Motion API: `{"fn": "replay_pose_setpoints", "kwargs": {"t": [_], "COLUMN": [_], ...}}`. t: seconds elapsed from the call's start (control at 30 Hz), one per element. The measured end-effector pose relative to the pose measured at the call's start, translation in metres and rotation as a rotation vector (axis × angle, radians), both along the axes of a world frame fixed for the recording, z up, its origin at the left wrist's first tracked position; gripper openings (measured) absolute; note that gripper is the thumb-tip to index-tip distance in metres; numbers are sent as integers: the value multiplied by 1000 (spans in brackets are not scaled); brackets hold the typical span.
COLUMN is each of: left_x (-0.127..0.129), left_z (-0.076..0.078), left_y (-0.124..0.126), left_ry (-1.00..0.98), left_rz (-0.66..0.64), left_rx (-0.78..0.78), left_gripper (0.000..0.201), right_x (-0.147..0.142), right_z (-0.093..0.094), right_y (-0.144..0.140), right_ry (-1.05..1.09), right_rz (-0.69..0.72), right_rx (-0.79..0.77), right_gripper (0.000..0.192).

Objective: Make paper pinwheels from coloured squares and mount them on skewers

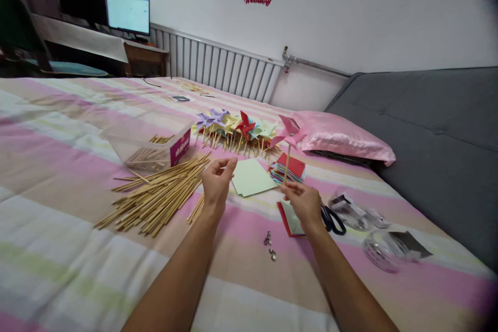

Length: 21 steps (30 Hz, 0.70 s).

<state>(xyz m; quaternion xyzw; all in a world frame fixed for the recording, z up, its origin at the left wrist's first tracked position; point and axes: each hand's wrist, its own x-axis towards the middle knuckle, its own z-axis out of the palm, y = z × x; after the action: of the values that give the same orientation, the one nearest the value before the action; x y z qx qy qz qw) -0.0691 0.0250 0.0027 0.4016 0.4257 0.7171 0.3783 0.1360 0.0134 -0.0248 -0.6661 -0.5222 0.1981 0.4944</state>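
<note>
A single head-worn camera looks forward and down along both forearms, close over a striped bed (58, 249). It faces a white wall with a radiator (218, 67) beyond; a grey sofa (436, 129) fills the right edge.

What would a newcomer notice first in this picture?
The pink pinwheel stands upright in the middle, its stick pinched by the right hand. The left hand hovers beside it, fingers raised and holding nothing. Behind lies a row of colourful pinwheels, and to the left a heap of wooden sticks on the striped bedsheet.
</note>
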Motion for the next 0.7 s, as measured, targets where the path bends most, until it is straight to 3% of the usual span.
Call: {"fn": "replay_pose_setpoints", "kwargs": {"t": [0.33,0.5,0.7], "left_x": [0,1,3], "left_z": [-5,-6,-8], "left_y": [4,3,2], "left_ry": [11,11,15], "left_rz": [12,-15,-18], "left_rx": [2,-22,-51], "left_gripper": [35,35,36], "right_x": [-26,-38,-46], "right_z": [1,-3,-13], "right_y": [123,160,190], "right_ry": [-183,-246,-306], "right_rz": [-105,-180,-191], "right_rx": [-41,-146,-278], "right_gripper": [23,16,24]}}
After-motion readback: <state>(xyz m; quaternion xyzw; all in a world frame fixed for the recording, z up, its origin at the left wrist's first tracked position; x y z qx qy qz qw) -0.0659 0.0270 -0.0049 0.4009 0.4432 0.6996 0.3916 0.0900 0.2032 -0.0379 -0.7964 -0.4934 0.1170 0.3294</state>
